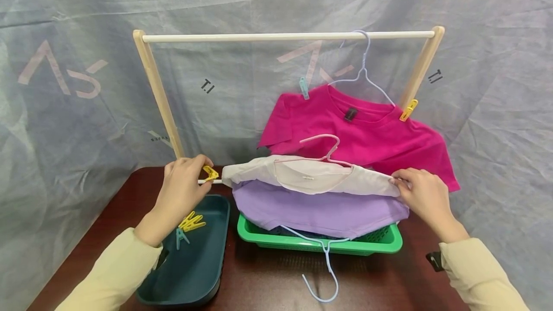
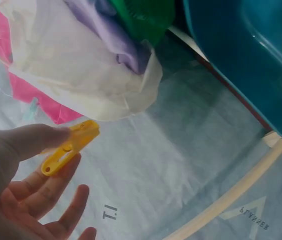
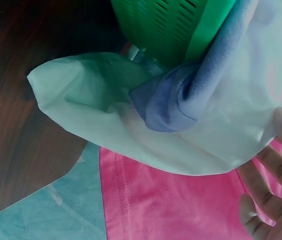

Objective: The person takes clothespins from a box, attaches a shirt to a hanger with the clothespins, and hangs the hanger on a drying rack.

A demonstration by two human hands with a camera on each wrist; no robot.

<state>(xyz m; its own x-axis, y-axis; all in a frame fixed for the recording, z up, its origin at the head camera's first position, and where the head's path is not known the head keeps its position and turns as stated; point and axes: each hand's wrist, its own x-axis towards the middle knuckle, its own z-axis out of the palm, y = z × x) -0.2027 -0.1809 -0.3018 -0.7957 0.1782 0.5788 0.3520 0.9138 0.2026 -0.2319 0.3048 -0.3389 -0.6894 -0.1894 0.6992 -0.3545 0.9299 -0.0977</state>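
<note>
My left hand (image 1: 183,184) pinches a yellow clothespin (image 2: 71,147) between thumb and fingers, just beyond the left sleeve end of a white shirt (image 1: 252,171). With thumb and fingers, my right hand (image 1: 425,198) pinches the white shirt's right shoulder edge. A pale pink hanger (image 1: 333,150) sits inside that shirt, its hook rising above the collar. Under the white shirt, a lilac garment (image 1: 311,210) lies over the green basket (image 1: 319,244). In the right wrist view the white sleeve (image 3: 76,87) hangs loose beside the basket.
A magenta T-shirt (image 1: 367,133) hangs by a blue hanger (image 1: 365,61) from the rack's rail (image 1: 259,37), with a teal clothespin (image 1: 304,88) and a yellow one (image 1: 408,110). A dark teal tray (image 1: 190,272) holds several clothespins. Another blue hanger (image 1: 329,268) pokes out in front.
</note>
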